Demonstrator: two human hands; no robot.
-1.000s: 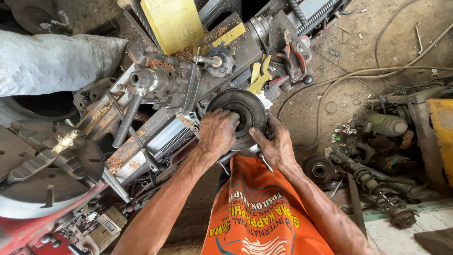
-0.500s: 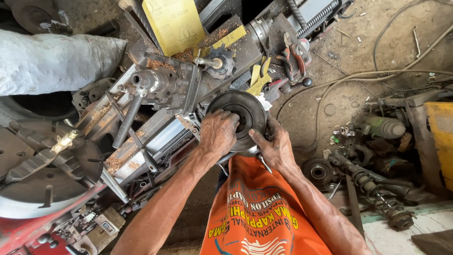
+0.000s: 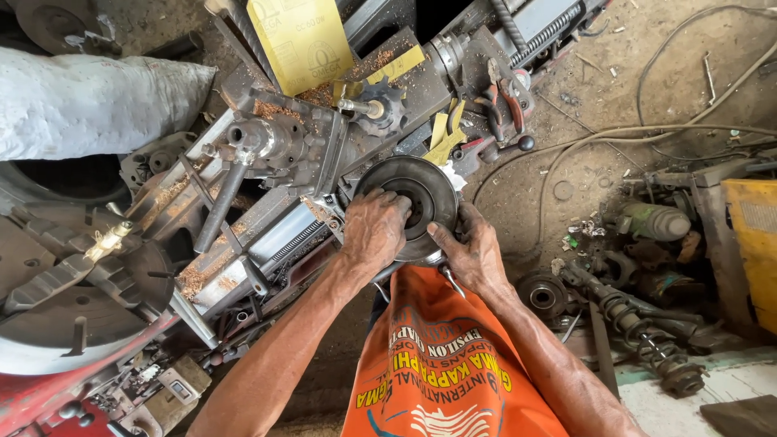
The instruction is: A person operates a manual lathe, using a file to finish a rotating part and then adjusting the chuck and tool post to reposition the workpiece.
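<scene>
A dark round metal pulley wheel rests against the bed of a lathe, just above my lap. My left hand lies over its left side with the fingers curled into the central recess. My right hand clasps the lower right rim, thumb pressed on the wheel's face. An orange printed cloth covers my lap below both hands. The lower part of the wheel is hidden behind my hands.
The lathe carries a tool post, a star handwheel and wood-coloured chips. A big chuck is at left, a yellow box on top, a white sack upper left. Shock absorber, scrap parts and cables lie on the dirt floor at right.
Both hands stay on the wheel; the fingers have shifted only slightly. The view has barely moved.
</scene>
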